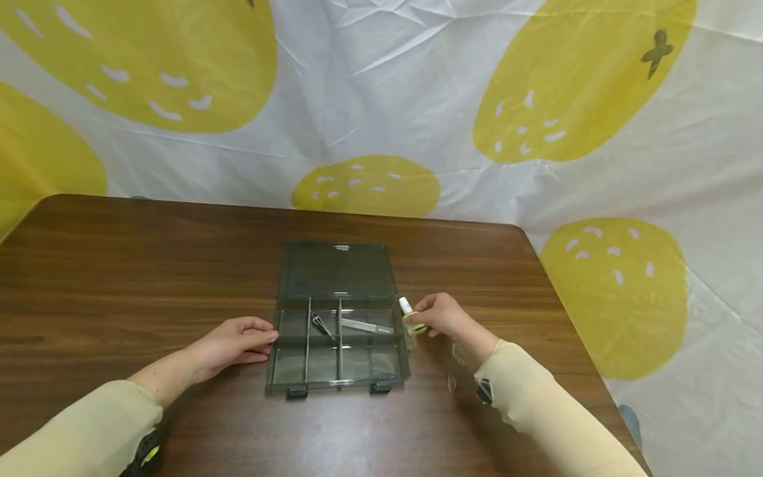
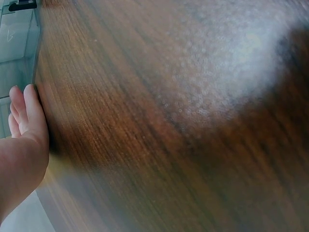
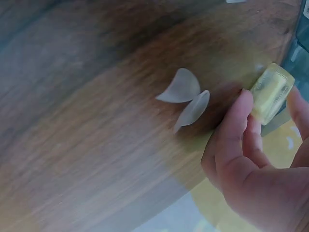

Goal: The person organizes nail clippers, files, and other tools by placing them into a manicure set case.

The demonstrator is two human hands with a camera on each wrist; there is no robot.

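A translucent grey compartment box (image 1: 324, 381) lies on the table with its lid (image 1: 334, 271) folded back. Black-and-silver nail clippers (image 1: 320, 324) sit in the upper middle compartment. The upper right one holds a flat silver strip (image 1: 366, 326), possibly a nail file. At the box's left edge, my left hand (image 1: 229, 346) rests its fingertips with relaxed fingers. My right hand (image 1: 444, 314) pinches a small bottle (image 1: 412, 323) of yellow liquid beside the box's right edge. Its white cap (image 1: 405, 305) leans up and left; the right wrist view shows the bottle's base (image 3: 273, 94) between thumb and fingers.
Two thin, clear petal-shaped pieces (image 3: 182, 88) lie on the wooden table (image 1: 149, 265) near my right wrist. Another small pale piece (image 3: 236, 1) shows at the top of the right wrist view. A white cloth (image 1: 381, 86) with yellow fruit prints hangs behind the table.
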